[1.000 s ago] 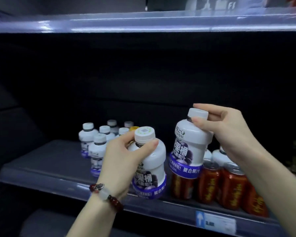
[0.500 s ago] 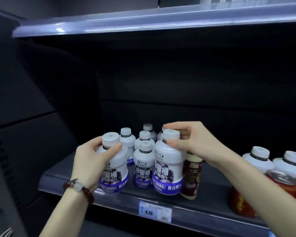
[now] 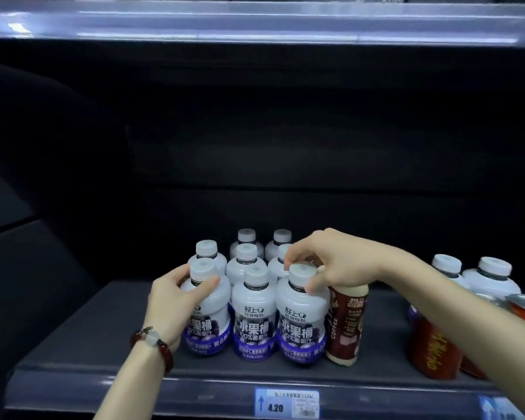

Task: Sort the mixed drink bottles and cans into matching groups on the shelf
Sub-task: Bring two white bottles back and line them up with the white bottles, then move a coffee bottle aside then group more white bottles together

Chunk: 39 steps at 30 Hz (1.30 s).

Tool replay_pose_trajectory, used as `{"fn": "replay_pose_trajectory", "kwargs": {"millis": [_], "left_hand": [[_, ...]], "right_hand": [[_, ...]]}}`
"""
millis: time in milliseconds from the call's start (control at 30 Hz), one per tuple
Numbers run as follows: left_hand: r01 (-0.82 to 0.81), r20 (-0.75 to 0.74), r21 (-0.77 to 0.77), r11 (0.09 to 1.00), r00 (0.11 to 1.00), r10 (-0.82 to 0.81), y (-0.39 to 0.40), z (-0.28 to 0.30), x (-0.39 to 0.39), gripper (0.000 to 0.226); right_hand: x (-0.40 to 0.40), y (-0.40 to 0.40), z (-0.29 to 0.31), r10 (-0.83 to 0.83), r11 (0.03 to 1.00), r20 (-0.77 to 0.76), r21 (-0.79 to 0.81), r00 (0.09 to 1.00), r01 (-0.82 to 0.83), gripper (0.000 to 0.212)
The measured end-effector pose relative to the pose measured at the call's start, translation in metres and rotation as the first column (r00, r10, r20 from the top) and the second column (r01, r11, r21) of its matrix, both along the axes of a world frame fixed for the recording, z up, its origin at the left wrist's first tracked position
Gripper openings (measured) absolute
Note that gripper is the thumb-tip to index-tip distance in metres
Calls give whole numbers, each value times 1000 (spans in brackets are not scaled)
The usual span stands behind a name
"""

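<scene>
The hands were both closed on white plastic juice bottles with purple labels at the front edge of the dark grey shelf (image 3: 73,334). The left hand (image 3: 176,301) wrapped the shoulder of the leftmost front bottle (image 3: 206,316), thumb across its neck and fingers curled behind. The right hand (image 3: 331,265) pinched the white cap of the rightmost front bottle (image 3: 300,319) from above with its fingertips. Both bottles appeared to be standing on the shelf, completing a front row of three ahead of more matching bottles behind.

The main risk, as I judged it, lay at the right: a brown coffee bottle with a cream base (image 3: 346,322) leaned tilted, touching the right-hand juice bottle, and did not belong in this group. Letting go or nudging sideways could have tipped it over, possibly off the front lip. The red cans (image 3: 431,347) stood well apart under the right forearm, where a careless withdrawal could have knocked them. A cap-only pinch also gave little control if the bottle rocked.
</scene>
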State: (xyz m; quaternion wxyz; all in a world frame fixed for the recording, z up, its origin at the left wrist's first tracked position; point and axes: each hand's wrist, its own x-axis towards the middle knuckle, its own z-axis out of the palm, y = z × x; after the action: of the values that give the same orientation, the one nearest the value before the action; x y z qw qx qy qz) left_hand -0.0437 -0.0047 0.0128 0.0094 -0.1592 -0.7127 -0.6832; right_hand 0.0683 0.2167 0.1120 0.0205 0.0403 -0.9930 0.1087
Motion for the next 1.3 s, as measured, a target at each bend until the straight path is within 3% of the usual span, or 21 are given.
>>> {"fn": "replay_pose_trajectory", "kwargs": {"millis": [200,400,467,600,733,900,1033,1133,1300], "left_hand": [[19,46,-26,999,999,-18,3,-8,-10,19],[-26,-25,-162,986,999,22,3,-7,-7,14],[-58,-64,-202,978,997,46,5,-6,-3,17],[-238,-234,-258,936,956,178,13,-3,8,51],[-345,-412,-194,919,878,243,28,10,33,44],[-257,-511,-95,962,842,174,52,23,61,28],[-98,-537,-87,991,843,36,73,24,85,19],[-35,-547,-122,992,836,-37,91,21,101,18],[36,-580,-201,979,801,-149,123,8,120,21]], "right_hand": [[-5,3,6,-23,996,41,84,999,19,41],[-9,6,-9,-22,992,95,128,995,9,46],[-9,6,-11,-19,991,90,132,996,7,46],[-6,2,-12,-13,975,86,224,996,-6,49],[4,-1,-17,-18,969,20,246,1000,12,54],[34,15,-14,0,999,-216,36,976,8,41],[64,40,-19,-168,945,-430,-326,887,21,24],[72,64,-38,-356,807,-452,-589,818,26,15],[72,84,-71,-521,668,-371,-738,769,97,14]]}}
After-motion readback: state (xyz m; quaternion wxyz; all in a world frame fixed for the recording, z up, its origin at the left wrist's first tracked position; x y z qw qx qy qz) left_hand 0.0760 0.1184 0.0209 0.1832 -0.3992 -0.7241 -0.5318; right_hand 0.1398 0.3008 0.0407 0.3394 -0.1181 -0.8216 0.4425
